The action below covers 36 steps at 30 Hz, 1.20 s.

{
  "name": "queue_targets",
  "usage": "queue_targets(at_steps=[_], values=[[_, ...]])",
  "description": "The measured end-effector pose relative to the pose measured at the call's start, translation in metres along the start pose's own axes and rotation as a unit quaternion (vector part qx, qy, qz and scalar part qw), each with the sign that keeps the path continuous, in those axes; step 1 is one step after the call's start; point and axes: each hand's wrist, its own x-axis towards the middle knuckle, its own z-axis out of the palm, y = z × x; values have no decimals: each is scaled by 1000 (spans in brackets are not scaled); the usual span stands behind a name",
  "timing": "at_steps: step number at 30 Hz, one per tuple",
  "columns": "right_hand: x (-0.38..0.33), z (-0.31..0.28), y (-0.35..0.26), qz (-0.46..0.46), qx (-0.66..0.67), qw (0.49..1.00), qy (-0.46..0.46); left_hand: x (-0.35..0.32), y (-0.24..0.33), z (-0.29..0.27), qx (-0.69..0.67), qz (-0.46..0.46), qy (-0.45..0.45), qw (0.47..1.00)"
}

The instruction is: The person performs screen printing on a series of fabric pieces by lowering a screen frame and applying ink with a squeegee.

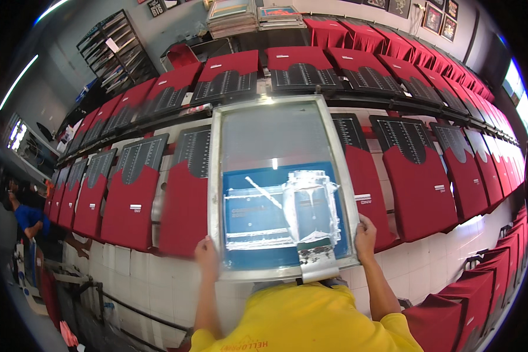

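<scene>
A silk-screen printing frame (215,176) with a pale rim and partly blue mesh is in front of my yellow shirt, above a row of red shirts. My left hand (206,255) is closed on its lower left edge, slightly blurred. On the lower right edge, my right hand (365,236) is closed in the same way. White ink (299,202) is smeared in streaks over the blue mesh, thickest at the right. A squeegee (318,258) with a pale, dark-stained handle rests at the frame's near end, touched by neither hand.
Red shirts (419,188) on black printing boards (399,138) line two long rows to both sides. More red shirts (478,281) hang at lower right. A person in blue (29,220) is at far left. A rack (114,50) and stacked frames (232,17) stand behind.
</scene>
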Motion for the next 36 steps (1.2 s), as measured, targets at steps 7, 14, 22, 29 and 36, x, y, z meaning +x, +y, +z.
queue_targets(at_steps=[7,14,22,29,36], values=[[-8,-2,-14,43,-50,998,8,14,10,-4,-24,-23,-84,996],[-6,8,-6,33,-16,999,19,33,-17,2,50,24,-72,996],[-2,11,13,16,-25,999,22,35,0,1,71,42,-54,995],[5,10,29,31,-27,999,30,32,10,0,73,45,-67,994],[9,12,39,38,-45,998,39,47,-8,-3,123,59,-108,985]])
